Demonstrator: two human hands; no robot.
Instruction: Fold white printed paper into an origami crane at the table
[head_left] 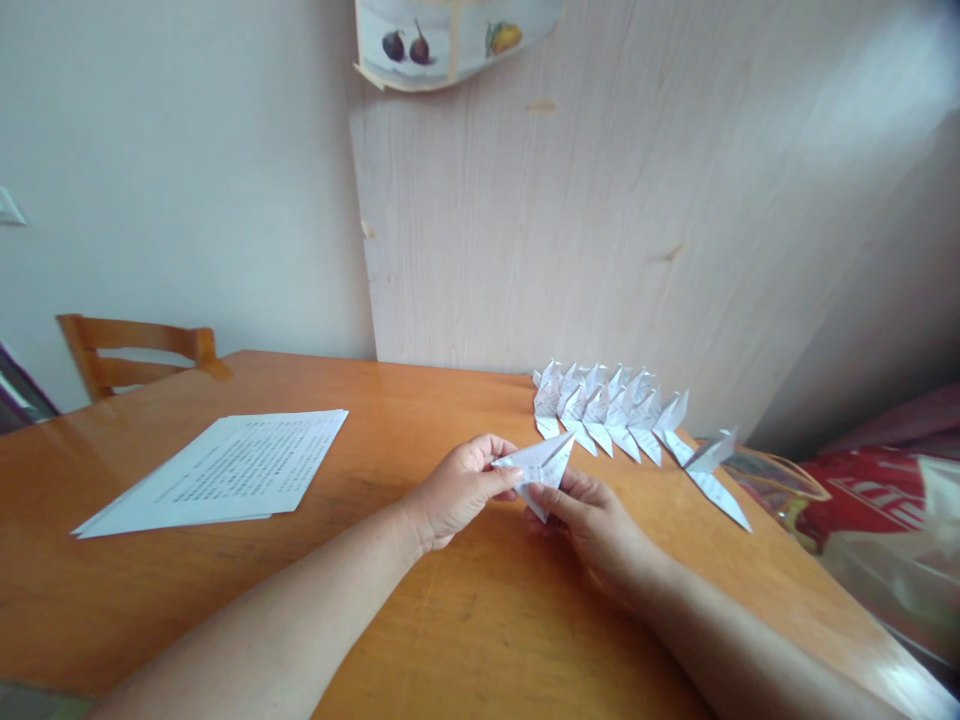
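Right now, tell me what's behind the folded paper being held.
Behind the folded paper, the wooden table and rows of folded pieces show; whatever the paper covers cannot be seen.

From my remote station I log the held paper (553, 462) as white with faint grey marks. Folded pieces (598, 408): white too, flecked with grey print. Paper stack (247, 468): white, top sheet patterned in rows of dark type. Bench (450, 640): warm orange-brown; chair (142, 333) close to it. Wall (187, 180): pale grey-blue. Panel (487, 230): pinkish beige, fine streaked grain, tan patches. Picture (420, 70): whitish ground, dark purple fruits, one yellow-orange. I read the bag (847, 495) as red, white lettering.
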